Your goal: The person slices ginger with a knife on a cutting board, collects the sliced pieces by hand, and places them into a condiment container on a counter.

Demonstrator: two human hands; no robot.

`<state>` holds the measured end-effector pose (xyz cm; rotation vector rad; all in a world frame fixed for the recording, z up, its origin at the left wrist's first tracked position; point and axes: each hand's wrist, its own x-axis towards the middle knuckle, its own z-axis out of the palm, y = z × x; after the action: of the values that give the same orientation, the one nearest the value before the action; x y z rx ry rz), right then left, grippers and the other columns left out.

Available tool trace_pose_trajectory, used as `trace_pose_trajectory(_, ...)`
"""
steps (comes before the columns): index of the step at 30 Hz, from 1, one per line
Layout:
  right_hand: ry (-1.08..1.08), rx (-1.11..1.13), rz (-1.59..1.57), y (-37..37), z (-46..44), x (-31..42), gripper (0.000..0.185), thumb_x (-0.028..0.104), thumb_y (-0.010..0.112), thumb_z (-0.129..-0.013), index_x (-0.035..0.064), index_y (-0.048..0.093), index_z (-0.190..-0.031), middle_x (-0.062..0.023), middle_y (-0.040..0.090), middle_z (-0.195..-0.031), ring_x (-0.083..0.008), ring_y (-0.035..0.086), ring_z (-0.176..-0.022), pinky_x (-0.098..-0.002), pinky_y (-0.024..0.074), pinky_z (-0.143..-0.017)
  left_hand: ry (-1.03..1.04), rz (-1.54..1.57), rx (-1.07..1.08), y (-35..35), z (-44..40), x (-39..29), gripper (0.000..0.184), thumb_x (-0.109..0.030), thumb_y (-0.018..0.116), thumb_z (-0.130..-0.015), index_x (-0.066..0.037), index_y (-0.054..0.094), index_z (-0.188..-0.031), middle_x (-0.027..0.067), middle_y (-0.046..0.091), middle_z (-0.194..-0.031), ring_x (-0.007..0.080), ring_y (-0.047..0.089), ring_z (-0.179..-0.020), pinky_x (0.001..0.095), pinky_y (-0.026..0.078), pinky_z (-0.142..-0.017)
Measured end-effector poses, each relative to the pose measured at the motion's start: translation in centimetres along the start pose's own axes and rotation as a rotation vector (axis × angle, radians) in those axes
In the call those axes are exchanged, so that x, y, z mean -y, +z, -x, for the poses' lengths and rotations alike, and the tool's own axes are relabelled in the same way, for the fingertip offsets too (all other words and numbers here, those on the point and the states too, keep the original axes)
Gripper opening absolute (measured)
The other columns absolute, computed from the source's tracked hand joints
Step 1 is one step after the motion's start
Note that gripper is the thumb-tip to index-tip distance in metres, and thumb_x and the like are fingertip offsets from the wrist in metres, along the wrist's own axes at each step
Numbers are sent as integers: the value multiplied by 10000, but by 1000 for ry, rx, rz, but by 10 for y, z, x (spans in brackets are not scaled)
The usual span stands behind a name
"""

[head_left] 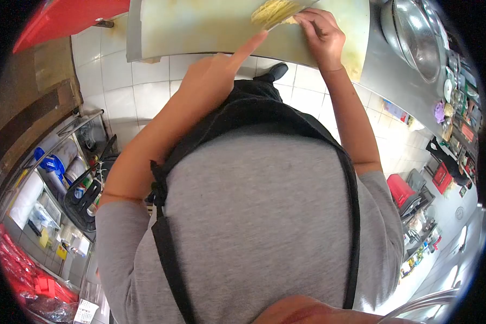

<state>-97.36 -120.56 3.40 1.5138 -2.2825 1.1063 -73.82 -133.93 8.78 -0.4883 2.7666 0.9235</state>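
Note:
My left hand [213,73] is closed, its index finger stretched toward the metal blade of a knife [290,17]; the handle is hidden under the hand. Across a pile of thin yellow strips [270,13], the blade slants on the pale, stained cutting board [200,29]. My right hand [325,39] is on the other side of the blade, thumb and fingers pinched on a pale yellow piece of food [290,21] beside it. The far end of the blade is cut off by the top of the view.
Large metal bowls [416,38] stand on the steel counter [383,70] at right. A red container [65,21] is at upper left, a loaded shelf rack [54,183] at left. Farther right, a person in dark clothes [451,164] is near red crates.

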Motion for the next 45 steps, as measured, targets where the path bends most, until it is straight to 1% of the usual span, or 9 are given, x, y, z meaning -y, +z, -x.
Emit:
trace_pose_trajectory(4, -13, -6, -14, 0, 0, 0, 96, 54, 750, -816, 79, 764, -907, -66, 724, -945, -210, 686, -881, -312, 561, -782, 289, 29, -381, 12, -20, 6, 821, 0, 437, -876, -384, 177, -1553, 289, 668, -1013, 468, 659, -883, 554, 525, -775)
trace_pose_trajectory(10, -17, -13, -20, 1, -1, 0, 92, 62, 754, -815, 69, 759, -907, -68, 725, -935, -212, 687, -874, -313, 559, -784, -95, 19, 183, -23, 8, -10, 787, 3, 427, -878, -363, 224, -1545, 304, 655, -1047, 484, 645, -923, 565, 516, -818)
trace_pose_trajectory(16, -27, -19, 2, 0, 0, 1, 88, 75, 755, -817, 62, 755, -904, -65, 724, -929, -212, 685, -864, -309, 559, -780, 252, 49, -348, 11, -18, 1, 798, 56, 464, -805, -291, 356, -1515, 273, 651, -1074, 437, 660, -846, 496, 543, -721)
trace_pose_trajectory(25, 32, -16, -79, -3, -4, 13, 80, -3, 724, -796, 25, 717, -871, -116, 701, -926, -261, 669, -867, -329, 540, -758, -10, 8, 42, -3, 5, 0, 818, -14, 436, -863, -395, 196, -1546, 292, 665, -1033, 470, 662, -887, 546, 525, -808)
trace_pose_trajectory(28, 69, -2, -109, -6, -5, 15, 74, -15, 711, -797, 3, 700, -867, -149, 690, -918, -297, 666, -870, -344, 533, -750, 313, 27, -450, 12, -19, 0, 835, 66, 452, -803, -321, 310, -1530, 234, 671, -842, 403, 660, -687, 510, 534, -646)
trace_pose_trajectory(37, -20, -27, 13, 1, 0, 0, 103, 81, 774, -802, 61, 751, -901, -68, 722, -952, -212, 686, -877, -307, 559, -783, -138, -28, 218, -20, 3, -20, 836, 10, 419, -858, -391, 178, -1551, 310, 651, -1073, 477, 652, -897, 563, 512, -817)
trace_pose_trajectory(40, 59, -2, -98, -3, -1, 11, 90, 29, 737, -798, 22, 717, -885, -126, 700, -941, -273, 674, -875, -335, 543, -767, 131, 15, -195, 12, -12, -6, 839, 0, 434, -863, -392, 162, -1553, 297, 667, -1030, 468, 660, -886, 559, 519, -794)
trace_pose_trajectory(43, 33, -20, -70, 0, 2, 1, 97, 61, 759, -797, 44, 734, -889, -99, 711, -946, -246, 681, -877, -322, 549, -779, 231, 44, -290, 12, -20, -5, 761, 58, 466, -817, -243, 369, -1509, 240, 668, -1042, 413, 669, -844, 486, 549, -719)
trace_pose_trajectory(45, -8, -38, -23, 2, 2, -6, 103, 90, 778, -798, 64, 750, -894, -72, 722, -951, -218, 687, -878, -309, 555, -791, 197, 14, -206, 2, -16, -4, 815, 24, 452, -847, -342, 222, -1539, 275, 672, -1018, 449, 665, -877, 539, 530, -760)
